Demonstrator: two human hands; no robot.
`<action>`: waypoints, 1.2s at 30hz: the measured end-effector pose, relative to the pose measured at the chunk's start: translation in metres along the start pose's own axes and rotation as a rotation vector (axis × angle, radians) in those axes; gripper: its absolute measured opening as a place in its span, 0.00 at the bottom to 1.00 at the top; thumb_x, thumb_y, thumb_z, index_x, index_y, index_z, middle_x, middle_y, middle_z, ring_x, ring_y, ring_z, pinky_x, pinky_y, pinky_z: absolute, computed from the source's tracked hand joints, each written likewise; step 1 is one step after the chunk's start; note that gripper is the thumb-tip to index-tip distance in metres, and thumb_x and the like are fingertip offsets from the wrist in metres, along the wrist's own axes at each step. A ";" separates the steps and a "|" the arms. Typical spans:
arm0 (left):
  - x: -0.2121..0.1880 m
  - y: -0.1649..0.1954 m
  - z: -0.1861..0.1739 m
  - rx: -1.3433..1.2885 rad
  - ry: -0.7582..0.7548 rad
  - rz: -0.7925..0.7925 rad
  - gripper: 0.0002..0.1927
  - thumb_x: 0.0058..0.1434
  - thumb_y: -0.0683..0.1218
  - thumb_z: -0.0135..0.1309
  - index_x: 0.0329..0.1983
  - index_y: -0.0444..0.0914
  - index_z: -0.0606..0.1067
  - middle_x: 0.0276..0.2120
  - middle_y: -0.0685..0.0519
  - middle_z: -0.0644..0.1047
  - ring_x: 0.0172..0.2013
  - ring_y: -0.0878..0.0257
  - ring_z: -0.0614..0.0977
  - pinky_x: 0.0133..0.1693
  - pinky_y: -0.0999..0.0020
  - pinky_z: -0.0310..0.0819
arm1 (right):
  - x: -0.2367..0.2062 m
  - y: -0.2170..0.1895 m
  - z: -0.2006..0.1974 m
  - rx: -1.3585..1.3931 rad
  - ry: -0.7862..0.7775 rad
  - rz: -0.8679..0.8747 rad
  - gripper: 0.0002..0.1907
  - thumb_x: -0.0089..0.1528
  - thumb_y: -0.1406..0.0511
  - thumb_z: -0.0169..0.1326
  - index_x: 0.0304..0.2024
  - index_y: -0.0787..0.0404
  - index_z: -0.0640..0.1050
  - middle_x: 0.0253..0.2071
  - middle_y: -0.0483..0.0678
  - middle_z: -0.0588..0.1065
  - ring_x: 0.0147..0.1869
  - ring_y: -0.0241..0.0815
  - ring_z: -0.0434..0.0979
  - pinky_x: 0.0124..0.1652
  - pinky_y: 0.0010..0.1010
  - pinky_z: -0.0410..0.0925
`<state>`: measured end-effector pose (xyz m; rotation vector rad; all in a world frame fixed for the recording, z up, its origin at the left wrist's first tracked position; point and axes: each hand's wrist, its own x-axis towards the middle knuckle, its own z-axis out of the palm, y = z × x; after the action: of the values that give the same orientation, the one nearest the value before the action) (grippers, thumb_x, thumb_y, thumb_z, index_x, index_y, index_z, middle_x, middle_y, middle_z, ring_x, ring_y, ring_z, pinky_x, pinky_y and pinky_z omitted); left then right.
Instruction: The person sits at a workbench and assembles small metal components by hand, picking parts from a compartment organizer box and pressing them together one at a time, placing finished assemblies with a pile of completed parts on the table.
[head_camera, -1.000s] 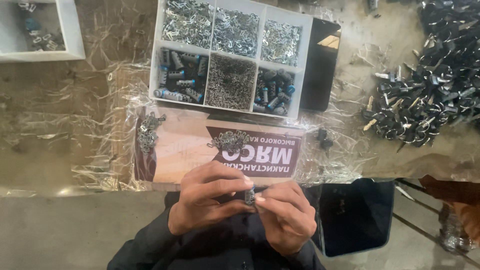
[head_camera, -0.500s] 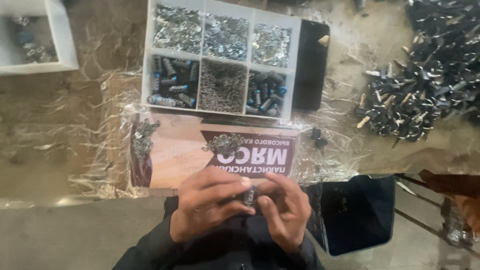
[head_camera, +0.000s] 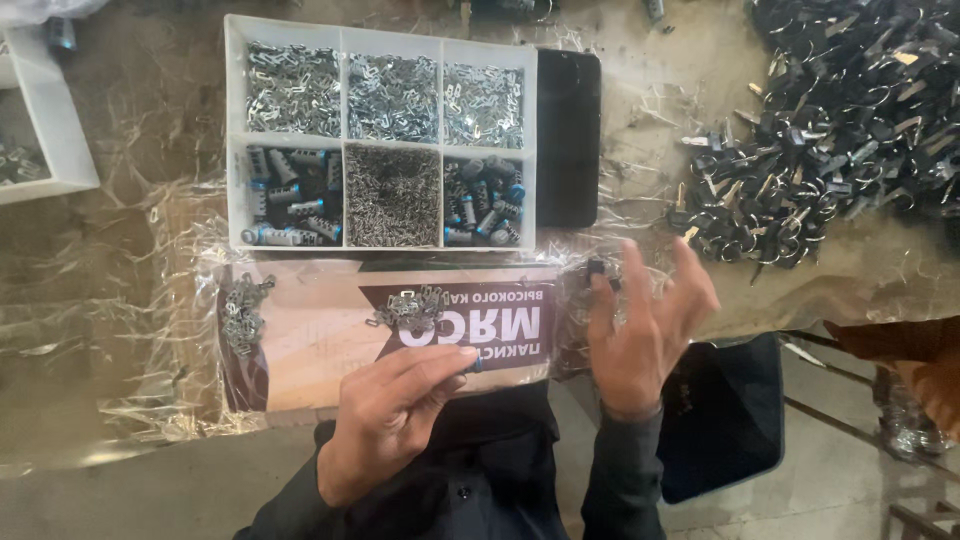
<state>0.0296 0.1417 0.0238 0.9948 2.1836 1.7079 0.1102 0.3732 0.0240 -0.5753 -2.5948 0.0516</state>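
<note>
Since a moment ago the hands have parted: the right hand (head_camera: 645, 330) lifts away, fingers spread and empty, while the left hand (head_camera: 395, 415) pinches a small grey cylinder (head_camera: 474, 362) at its fingertips. Ahead of it the compartment tray (head_camera: 235, 120) holds many more cylinders, so plenty seems left.

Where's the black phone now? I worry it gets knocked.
Head view, upper middle: the black phone lies flat against the right wall of the white parts tray, left of the key pile.
</note>
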 end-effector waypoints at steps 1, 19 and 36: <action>0.002 0.000 0.001 0.002 0.009 -0.001 0.17 0.58 0.34 0.62 0.50 0.38 0.80 0.42 0.49 0.84 0.41 0.56 0.87 0.40 0.67 0.83 | 0.004 0.004 0.001 -0.039 -0.029 -0.050 0.13 0.58 0.68 0.61 0.46 0.63 0.82 0.55 0.64 0.72 0.60 0.61 0.66 0.56 0.46 0.63; 0.007 0.003 0.006 -0.072 0.026 -0.034 0.16 0.59 0.37 0.64 0.50 0.39 0.79 0.42 0.48 0.84 0.42 0.55 0.88 0.43 0.67 0.82 | -0.044 -0.013 -0.016 1.310 -0.371 0.369 0.09 0.63 0.78 0.58 0.46 0.69 0.78 0.43 0.51 0.75 0.47 0.36 0.74 0.47 0.25 0.67; -0.010 -0.001 -0.017 -0.143 0.015 0.064 0.16 0.56 0.36 0.66 0.48 0.39 0.79 0.38 0.49 0.84 0.37 0.56 0.88 0.37 0.68 0.82 | -0.047 -0.049 -0.019 1.518 -0.583 0.474 0.11 0.60 0.78 0.59 0.45 0.69 0.77 0.40 0.51 0.76 0.41 0.38 0.78 0.41 0.26 0.71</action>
<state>0.0277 0.1218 0.0262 1.0276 2.0257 1.8755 0.1375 0.3079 0.0269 -0.5242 -1.9251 2.2929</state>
